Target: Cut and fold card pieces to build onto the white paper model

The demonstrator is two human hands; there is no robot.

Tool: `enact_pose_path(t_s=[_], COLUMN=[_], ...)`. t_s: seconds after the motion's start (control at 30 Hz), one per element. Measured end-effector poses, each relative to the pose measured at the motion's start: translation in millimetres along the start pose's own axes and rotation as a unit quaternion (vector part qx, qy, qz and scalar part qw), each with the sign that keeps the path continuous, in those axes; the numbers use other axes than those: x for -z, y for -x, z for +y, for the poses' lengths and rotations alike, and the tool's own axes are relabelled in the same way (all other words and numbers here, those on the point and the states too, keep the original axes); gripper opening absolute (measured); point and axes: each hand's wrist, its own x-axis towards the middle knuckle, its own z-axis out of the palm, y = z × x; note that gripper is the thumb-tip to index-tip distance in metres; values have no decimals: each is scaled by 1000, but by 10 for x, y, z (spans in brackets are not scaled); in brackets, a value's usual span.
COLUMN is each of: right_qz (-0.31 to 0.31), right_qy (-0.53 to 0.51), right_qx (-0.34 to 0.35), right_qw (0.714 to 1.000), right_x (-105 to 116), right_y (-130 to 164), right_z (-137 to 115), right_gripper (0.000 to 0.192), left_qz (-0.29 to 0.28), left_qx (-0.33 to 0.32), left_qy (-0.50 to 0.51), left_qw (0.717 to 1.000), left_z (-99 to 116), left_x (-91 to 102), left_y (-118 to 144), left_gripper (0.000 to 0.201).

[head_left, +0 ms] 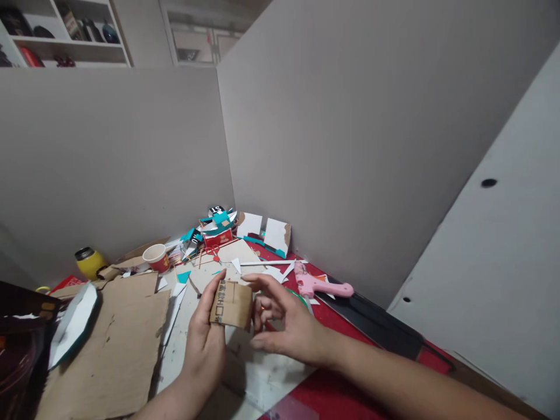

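My left hand (205, 332) grips a small curved piece of brown cardboard (231, 304) by its left side, with the thumb along the near edge. Dark printed characters run down the cardboard's left part, and it bends away toward the right. Close by its right edge is my right hand (289, 321), with index finger and thumb spread apart and the other fingers curled. Whether a fingertip touches the cardboard is hard to make out. Behind the right hand a pink hot glue gun (321, 284) lies on the red table surface (336, 326).
Large flat brown cardboard (109, 344) covers the left side. A red paper cup (157, 259) and a yellow bottle (90, 262) stand farther back. Paper scraps and teal-and-white pieces (219, 221) crowd the corner. Grey partitions (350, 146) enclose the table.
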Motion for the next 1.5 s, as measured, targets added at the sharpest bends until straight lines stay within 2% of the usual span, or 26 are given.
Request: enact_pose_path(t_s=[0.03,0.1,0.2,0.3,0.4,0.6,0.7,0.77,0.83,0.9,0.93,0.97,1.03,1.07,1.1,1.13,1.17,1.23,1.33,1.4,1.5], right_qz=[9,24,36,38,40,54,65,74,91,99,106,114,133,141,146,149,150,148,144,133,118], right_qy=[70,189,268,283,282,217,207,207,212,211,211,208,205,203,203,204,205,205,197,187,168], right_qx=[18,60,109,133,147,139,135,124,109,87,77,69,55,50,48,46,47,46,30,9,-19], right_qw=[997,980,957,949,947,965,967,968,967,969,969,969,968,968,967,966,966,966,969,973,979], right_x=[0,0,5,5,-21,-139,-152,-114,-47,29,63,93,133,145,151,153,152,147,144,147,150], right_y=[5,8,-2,-9,5,72,106,115,99,65,49,38,33,37,42,45,44,31,-6,-28,-43], right_z=[3,9,25,41,41,2,23,63,108,132,132,123,88,67,46,27,10,-19,-46,-50,-37], right_gripper=[82,82,73,73,72,69,68,65,62,56,54,53,53,54,55,56,56,54,53,54,55], left_qz=[4,0,-3,1,-4,-10,9,-7,-69,-139,-173,-191,-164,-117,-49,17,57,101,117,107,90], left_qx=[-7,-27,-73,-106,-108,-94,-79,-63,-42,-29,-24,-20,-19,-5,34,98,142,214,317,358,389], left_qy=[-12,-27,-59,-83,-71,58,71,45,-10,-78,-93,-105,-144,-188,-282,-409,-464,-533,-588,-599,-605], left_qw=[1000,999,996,991,992,994,994,997,997,987,980,976,976,975,958,907,872,812,735,708,689], left_z=[-17,-55,-100,-107,-94,-154,-135,-31,150,373,480,571,665,658,616,542,444,206,-164,-382,-632], left_x=[2,-5,-16,-8,2,-70,-122,-115,-37,135,261,413,781,987,1201,1415,1624,2004,2434,2618,2774], left_y=[-16,-36,-46,-52,-50,21,72,80,36,-70,-146,-235,-437,-539,-633,-712,-773,-835,-838,-829,-829], left_gripper=[49,50,56,57,51,37,37,38,51,79,87,87,70,58,50,44,43,39,33,35,36])
